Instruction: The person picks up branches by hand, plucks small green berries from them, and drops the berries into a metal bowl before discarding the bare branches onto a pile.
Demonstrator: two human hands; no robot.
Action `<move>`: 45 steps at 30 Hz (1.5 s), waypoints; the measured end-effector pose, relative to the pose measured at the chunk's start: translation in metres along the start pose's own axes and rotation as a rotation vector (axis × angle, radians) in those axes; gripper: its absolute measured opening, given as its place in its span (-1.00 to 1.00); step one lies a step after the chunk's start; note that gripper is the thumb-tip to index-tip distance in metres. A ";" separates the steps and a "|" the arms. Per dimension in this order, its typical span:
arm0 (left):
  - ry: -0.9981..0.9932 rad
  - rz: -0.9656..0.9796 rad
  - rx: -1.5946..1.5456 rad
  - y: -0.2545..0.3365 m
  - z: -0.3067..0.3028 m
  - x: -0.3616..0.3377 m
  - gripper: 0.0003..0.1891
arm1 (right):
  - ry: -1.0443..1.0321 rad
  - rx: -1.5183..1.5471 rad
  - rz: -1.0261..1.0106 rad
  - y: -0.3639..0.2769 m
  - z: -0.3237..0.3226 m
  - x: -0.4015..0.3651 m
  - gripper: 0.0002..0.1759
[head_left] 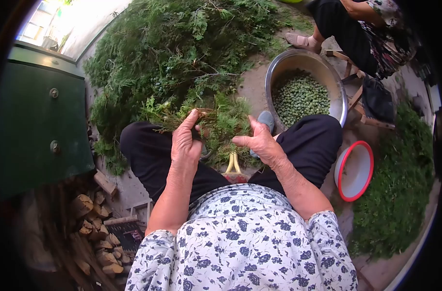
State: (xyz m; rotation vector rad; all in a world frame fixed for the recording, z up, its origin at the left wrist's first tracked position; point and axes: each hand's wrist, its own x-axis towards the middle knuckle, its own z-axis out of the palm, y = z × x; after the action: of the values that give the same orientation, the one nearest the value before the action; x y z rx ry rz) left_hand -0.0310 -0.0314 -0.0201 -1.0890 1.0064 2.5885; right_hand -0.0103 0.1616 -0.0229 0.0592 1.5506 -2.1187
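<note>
At the scene's centre, the left hand (184, 139) pinches a leafy sprig (225, 123); the right hand (263, 143), thumb and forefinger spread, is at its right edge. Farther right, a metal basin (292, 60) holds green berries (302, 97); far left, branches (182, 43) lie heaped.

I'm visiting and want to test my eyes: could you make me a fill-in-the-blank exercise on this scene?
1. The left hand pinches a leafy sprig that is mostly ____ in colour.
2. The metal basin of small round pieces stands to the ____ of the left hand.
3. The small white basin is rimmed in ____.
4. The cabinet shows ____ round knobs.

Missing words: green; right; red; two.
</note>
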 end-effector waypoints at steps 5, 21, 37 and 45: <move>0.013 0.030 -0.023 -0.001 0.001 -0.006 -0.75 | 0.191 -0.034 0.009 0.026 -0.011 0.009 -0.63; -0.269 0.280 -0.044 0.009 -0.001 -0.003 -0.76 | 0.393 0.494 0.099 0.050 -0.025 -0.013 -0.69; -0.319 0.177 0.338 -0.007 0.016 -0.036 -0.79 | 0.064 -0.025 -0.138 -0.034 0.028 0.036 -0.71; -0.292 0.249 0.417 -0.016 0.023 -0.037 -0.88 | 0.437 -0.374 -0.362 -0.023 0.037 0.023 -0.81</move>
State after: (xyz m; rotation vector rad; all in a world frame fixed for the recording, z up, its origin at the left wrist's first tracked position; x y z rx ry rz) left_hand -0.0111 -0.0007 0.0085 -0.4968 1.5848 2.4444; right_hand -0.0308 0.1243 0.0026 0.1261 2.3493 -2.1312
